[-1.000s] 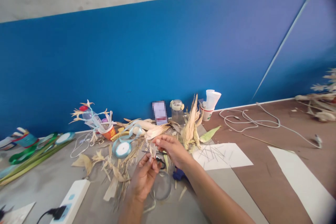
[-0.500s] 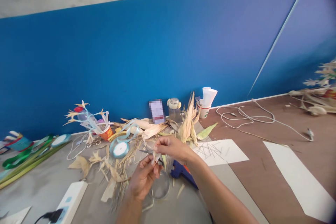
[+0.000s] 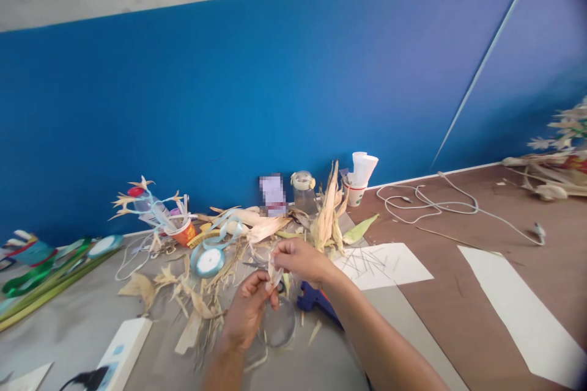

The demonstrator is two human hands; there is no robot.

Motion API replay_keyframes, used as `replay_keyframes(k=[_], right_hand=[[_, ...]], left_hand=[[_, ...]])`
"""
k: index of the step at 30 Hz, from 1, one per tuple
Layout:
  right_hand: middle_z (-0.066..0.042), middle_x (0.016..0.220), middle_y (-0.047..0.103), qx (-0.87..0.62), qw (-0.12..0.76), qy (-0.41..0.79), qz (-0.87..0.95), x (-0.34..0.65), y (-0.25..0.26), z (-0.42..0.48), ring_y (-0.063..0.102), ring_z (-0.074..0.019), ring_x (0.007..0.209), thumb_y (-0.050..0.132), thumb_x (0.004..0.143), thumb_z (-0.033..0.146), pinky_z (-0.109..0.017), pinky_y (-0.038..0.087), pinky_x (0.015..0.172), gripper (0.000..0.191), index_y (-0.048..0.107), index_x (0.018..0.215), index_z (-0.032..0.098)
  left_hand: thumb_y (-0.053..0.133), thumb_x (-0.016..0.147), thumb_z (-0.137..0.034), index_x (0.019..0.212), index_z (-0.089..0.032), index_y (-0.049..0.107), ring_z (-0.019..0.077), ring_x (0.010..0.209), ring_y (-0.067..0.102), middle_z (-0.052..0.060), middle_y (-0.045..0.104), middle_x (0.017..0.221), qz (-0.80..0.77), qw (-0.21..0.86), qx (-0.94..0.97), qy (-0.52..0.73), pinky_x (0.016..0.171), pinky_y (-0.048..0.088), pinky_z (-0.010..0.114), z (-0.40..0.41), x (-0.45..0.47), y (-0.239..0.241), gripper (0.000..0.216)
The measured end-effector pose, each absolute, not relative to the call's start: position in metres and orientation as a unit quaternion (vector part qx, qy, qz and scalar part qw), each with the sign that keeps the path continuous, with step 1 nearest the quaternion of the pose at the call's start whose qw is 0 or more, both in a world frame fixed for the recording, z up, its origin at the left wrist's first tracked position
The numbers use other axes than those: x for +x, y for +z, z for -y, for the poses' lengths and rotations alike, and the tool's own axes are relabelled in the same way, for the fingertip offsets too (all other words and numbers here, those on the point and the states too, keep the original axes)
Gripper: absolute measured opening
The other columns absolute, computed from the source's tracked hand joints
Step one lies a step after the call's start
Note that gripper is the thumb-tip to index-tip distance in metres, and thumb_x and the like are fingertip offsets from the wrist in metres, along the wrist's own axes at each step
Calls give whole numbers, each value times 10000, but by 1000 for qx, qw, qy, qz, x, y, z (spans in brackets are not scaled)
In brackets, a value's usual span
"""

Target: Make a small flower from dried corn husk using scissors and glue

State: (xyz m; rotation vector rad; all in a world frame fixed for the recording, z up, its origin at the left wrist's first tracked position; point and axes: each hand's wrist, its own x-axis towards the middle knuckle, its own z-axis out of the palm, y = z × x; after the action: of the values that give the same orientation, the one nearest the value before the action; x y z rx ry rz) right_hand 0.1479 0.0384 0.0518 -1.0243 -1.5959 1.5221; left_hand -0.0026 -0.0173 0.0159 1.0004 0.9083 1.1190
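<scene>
My left hand (image 3: 250,308) and my right hand (image 3: 300,261) meet at the middle of the table, both with fingers pinched. Between them is a small pale piece of corn husk (image 3: 274,275), gripped from below by the left and from above by the right. Part of the piece is hidden by the fingers. Just below the hands a clear round dish or roll (image 3: 279,324) lies on the table. A dark blue glue gun (image 3: 316,300) rests under my right forearm. Scissors (image 3: 254,265) lie partly hidden behind the hands.
Dried husk scraps (image 3: 197,305) and a light blue ribbon spool (image 3: 210,261) lie to the left. Behind stand a lidded jar (image 3: 303,192), upright husks (image 3: 328,214) and a paper cup (image 3: 355,190). Thin wires lie on white paper (image 3: 403,264). A power strip (image 3: 123,351) is front left.
The right fingers have shifted slightly on the husk piece, which now shows a little more open between the hands. The camera view has moved very slightly.
</scene>
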Motion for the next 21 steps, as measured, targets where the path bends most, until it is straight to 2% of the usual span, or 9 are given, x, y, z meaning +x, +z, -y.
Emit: replay_keyframes(k=[21], right_hand=[[66,413,457,-389,332,703,494,139,59,-38,344,-47,396,516,593,141,-191,226,422,86,550,515,154]], left_hand=[[683,708,-349,730,-161,608,96,503,461,-21,570,489,-405,626,443,498,568,346,229,17,-4,17,204]])
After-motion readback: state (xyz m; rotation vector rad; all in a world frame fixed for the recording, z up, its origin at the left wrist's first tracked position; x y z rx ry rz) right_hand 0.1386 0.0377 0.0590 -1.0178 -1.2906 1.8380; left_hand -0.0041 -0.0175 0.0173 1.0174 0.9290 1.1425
